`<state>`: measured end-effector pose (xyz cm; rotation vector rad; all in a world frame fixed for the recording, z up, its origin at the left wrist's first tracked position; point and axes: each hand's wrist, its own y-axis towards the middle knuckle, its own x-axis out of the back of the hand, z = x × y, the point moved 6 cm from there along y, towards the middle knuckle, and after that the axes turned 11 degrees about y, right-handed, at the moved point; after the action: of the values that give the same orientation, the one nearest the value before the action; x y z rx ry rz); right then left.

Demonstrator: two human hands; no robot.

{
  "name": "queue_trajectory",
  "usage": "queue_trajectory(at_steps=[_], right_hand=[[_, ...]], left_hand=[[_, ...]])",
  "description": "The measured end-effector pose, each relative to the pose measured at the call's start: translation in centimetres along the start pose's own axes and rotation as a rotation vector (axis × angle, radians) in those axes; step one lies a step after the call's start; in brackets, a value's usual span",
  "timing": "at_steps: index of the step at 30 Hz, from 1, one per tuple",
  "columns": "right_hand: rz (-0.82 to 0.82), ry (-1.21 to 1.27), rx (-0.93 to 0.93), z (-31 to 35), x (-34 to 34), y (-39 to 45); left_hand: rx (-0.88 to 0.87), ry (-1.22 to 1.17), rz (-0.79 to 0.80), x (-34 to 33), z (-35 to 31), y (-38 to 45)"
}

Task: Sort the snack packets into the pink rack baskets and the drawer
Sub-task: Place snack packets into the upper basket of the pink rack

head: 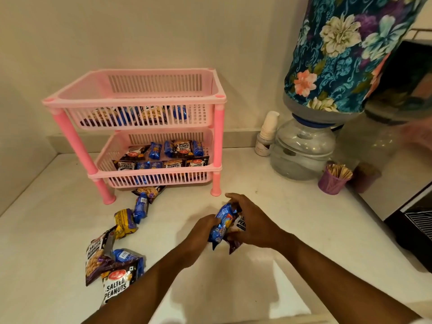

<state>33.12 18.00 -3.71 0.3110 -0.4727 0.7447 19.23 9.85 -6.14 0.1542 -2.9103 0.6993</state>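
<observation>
Gripping packets (224,224) together, both hands hide most of their print

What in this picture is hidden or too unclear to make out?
Head view, the only one:
- Upper basket: its slatted wall hides most of the packets inside.
- Salted peanuts packet: the right hand and blue biscuit packet cover most of it.
- Left hand: fingertips hidden behind the packets.
- Drawer: not in view.
- Right edge: a blurred pale shape, unidentifiable.
</observation>
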Motion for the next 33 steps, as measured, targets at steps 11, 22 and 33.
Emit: queue_trajectory(at_steps=[11,22,33], right_hand=[[-0.260,-0.024,0.162,8.1,2.4,4.4],[-0.549,0.788,-0.066,10.6,2.4,7.0],[-0.561,0.671,0.143,22.2,6.5,12.3]], left_hand=[[-0.191,-0.244,0.033,4.4,-5.7,-1.4],[-0.497,-0.309,-0.004,9.5,-12.4,-2.2],[-0.806,0.122,-0.050,14.4,-24.4,-6.8]])
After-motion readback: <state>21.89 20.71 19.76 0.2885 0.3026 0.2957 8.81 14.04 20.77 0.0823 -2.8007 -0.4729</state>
